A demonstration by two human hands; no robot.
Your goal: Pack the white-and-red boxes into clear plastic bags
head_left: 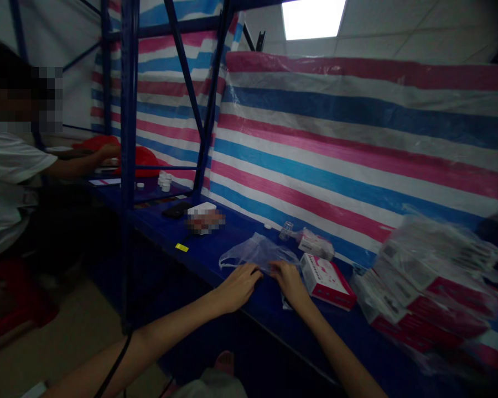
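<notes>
Plastic bag, clear and crumpled, lies on the blue tabletop in front of you, its near edge at the curled fingers of your left hand and your right hand; whether either one grips the film cannot be told. Just beyond your right hand sits a pink-and-white box, with plastic-wrapped boxes farther right, while a yellow label lies to your left.

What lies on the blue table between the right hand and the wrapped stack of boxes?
A pink and white box lies between the right hand and the wrapped stack, in the head view; a smaller wrapped box sits farther back.
</notes>
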